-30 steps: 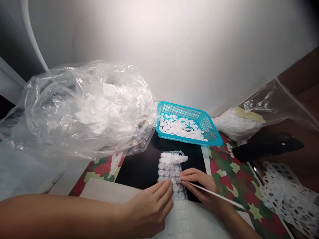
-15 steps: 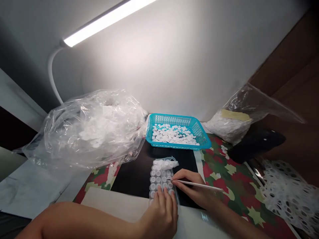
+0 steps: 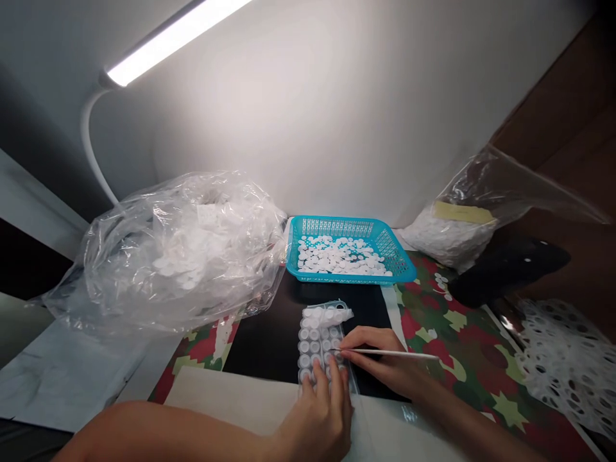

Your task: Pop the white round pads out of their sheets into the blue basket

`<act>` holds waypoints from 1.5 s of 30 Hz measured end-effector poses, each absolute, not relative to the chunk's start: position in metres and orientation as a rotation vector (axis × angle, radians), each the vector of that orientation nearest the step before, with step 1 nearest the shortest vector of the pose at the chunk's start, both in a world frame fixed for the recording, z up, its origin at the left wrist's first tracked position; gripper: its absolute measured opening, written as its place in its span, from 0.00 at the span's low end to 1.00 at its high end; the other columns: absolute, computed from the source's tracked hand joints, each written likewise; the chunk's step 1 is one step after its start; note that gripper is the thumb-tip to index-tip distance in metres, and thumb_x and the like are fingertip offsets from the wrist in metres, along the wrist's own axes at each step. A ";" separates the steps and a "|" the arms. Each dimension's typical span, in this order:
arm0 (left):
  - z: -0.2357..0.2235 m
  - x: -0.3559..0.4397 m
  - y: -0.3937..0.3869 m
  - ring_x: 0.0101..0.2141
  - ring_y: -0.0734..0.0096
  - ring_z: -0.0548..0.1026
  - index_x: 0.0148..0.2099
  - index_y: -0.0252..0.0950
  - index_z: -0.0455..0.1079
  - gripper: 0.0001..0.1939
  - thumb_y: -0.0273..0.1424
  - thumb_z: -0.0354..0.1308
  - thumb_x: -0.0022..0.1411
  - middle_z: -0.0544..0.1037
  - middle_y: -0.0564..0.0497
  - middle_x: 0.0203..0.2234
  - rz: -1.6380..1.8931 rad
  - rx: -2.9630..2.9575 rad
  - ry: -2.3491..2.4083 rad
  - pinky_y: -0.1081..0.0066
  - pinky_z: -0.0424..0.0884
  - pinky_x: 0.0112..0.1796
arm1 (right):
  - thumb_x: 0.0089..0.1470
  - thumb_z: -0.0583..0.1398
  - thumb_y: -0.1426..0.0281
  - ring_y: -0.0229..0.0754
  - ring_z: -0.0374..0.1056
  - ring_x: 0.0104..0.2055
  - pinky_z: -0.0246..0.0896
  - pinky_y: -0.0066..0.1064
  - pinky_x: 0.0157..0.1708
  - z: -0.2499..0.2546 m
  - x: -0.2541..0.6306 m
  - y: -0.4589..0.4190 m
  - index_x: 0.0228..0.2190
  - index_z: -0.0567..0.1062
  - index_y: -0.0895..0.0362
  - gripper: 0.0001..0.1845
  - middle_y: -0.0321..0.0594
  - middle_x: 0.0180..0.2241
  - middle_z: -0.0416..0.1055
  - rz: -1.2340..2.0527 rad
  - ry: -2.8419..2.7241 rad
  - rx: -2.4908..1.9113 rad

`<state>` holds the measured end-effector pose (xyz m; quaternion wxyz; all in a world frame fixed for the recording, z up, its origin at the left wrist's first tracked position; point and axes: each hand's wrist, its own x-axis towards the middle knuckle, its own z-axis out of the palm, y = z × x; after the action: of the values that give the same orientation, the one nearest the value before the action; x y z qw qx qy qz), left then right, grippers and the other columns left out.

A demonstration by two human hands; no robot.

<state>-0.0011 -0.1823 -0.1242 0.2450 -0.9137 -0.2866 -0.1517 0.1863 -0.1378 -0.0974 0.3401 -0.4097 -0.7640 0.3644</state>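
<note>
A clear plastic strip with rows of round pockets, many with white round pieces in them, lies lengthwise on a black mat. My left hand rests on its near part, fingers stretched out and apart, fingertips on the pockets. My right hand pinches a thin white stick-like tool with a fine dark tip. That tip is over the pockets at the strip's right side, just beyond my left fingertips; whether it touches a piece I cannot tell. A crumpled white bit lies across the strip's far end.
Behind the strip stands a blue basket of white discs. A large clear bag of white pieces bulges at left, under a lit lamp. At right are another filled bag, a black object and white perforated sheet scraps.
My left hand went from a pinch beside the strip to fingers spread on its near part. The tool in my right hand now lies more level. The view tilted up, bringing in the lamp.
</note>
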 end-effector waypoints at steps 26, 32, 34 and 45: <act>-0.113 -0.002 -0.179 0.35 0.48 0.78 0.49 0.20 0.69 0.19 0.28 0.45 0.62 0.77 0.29 0.39 -0.126 -2.395 -0.458 0.64 0.66 0.23 | 0.58 0.56 0.76 0.43 0.70 0.40 0.71 0.36 0.38 -0.116 0.175 -0.140 0.39 0.75 0.56 0.10 0.41 0.34 0.77 -0.028 -2.211 -0.828; -0.112 -0.004 -0.178 0.37 0.49 0.77 0.52 0.21 0.67 0.20 0.28 0.45 0.62 0.75 0.30 0.42 -0.126 -2.431 -0.527 0.65 0.68 0.25 | 0.57 0.57 0.76 0.40 0.71 0.38 0.70 0.31 0.37 -0.107 0.195 -0.143 0.38 0.73 0.58 0.07 0.43 0.33 0.74 0.491 -2.142 -0.818; -0.111 -0.004 -0.177 0.37 0.50 0.77 0.53 0.21 0.65 0.21 0.29 0.45 0.62 0.74 0.30 0.43 -0.081 -2.480 -0.540 0.66 0.68 0.24 | 0.56 0.57 0.76 0.39 0.71 0.38 0.70 0.30 0.37 -0.106 0.200 -0.144 0.38 0.73 0.58 0.08 0.43 0.34 0.74 0.464 -2.163 -0.797; -0.110 -0.006 -0.173 0.38 0.49 0.76 0.53 0.22 0.67 0.21 0.29 0.43 0.64 0.70 0.28 0.49 -0.055 -2.585 -0.514 0.65 0.68 0.24 | 0.59 0.55 0.73 0.37 0.73 0.36 0.70 0.25 0.34 -0.110 0.206 -0.142 0.41 0.74 0.56 0.10 0.42 0.36 0.76 0.278 -2.362 -0.774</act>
<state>-0.0057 -0.1731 -0.1097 0.2503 -0.9494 -0.1887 -0.0203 0.2060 -0.1416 -0.1104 0.3150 -0.2938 -0.8963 0.1054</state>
